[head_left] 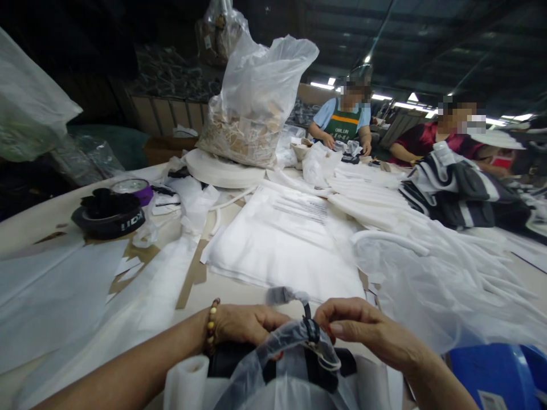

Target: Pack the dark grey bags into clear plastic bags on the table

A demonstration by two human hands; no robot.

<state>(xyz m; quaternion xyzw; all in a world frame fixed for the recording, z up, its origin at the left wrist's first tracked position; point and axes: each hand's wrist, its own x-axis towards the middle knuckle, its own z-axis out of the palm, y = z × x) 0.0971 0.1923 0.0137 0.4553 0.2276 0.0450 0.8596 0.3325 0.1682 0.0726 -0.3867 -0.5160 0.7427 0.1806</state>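
In front of me lies a black-and-white bag [231, 361], partly under clear plastic wrap [252, 364]. A black strap [311, 327] with a metal fitting rises from its middle, its upper end wrapped in greyish plastic. My left hand [243, 323], with a beaded bracelet at the wrist, is closed over the bag's top left; some fingertips are hidden by the plastic. At the strap's right side, my right hand [363, 326] is closed, thumb against bent fingers. A white foam roll [187, 381] stands at the bag's left.
White sheets [277, 245] are stacked ahead. Black tape [109, 219] lies left; a full clear sack [252, 108] stands behind. Foam strips [444, 245] and black-and-white pieces [465, 188] cover the right, above a blue bin [491, 376]. Two people [342, 122] work across the table.
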